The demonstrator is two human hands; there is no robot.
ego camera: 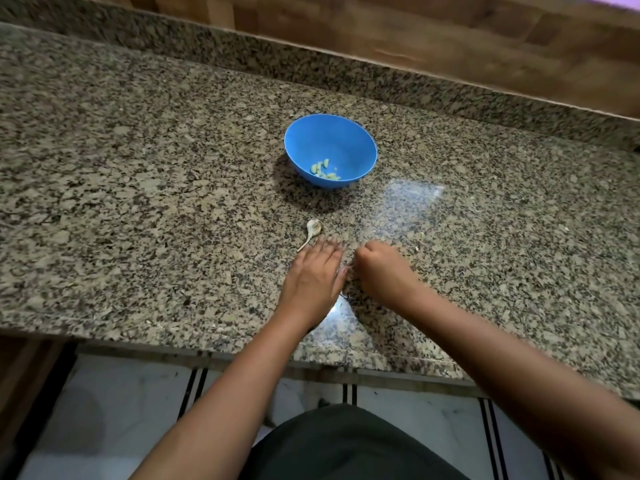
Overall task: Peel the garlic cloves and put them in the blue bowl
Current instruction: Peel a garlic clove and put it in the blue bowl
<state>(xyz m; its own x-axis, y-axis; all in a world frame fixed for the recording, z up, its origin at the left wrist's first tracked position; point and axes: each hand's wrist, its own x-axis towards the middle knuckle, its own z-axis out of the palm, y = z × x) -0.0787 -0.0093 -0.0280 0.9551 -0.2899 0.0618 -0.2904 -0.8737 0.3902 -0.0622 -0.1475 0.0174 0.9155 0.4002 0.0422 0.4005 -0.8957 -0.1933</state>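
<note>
A blue bowl (330, 148) stands on the granite counter (138, 188) with several peeled garlic cloves (323, 170) in its bottom. Nearer me lies a garlic remnant with a stem (312, 230). My left hand (313, 273) lies flat on the counter with fingers straight, its fingertips just short of that stem. My right hand (382, 270) is right beside it, fingers curled under; whether it holds anything is hidden.
The counter's front edge (207, 355) runs below my wrists, with tiled floor beneath. A granite upstand and a wooden wall (450, 39) close off the back.
</note>
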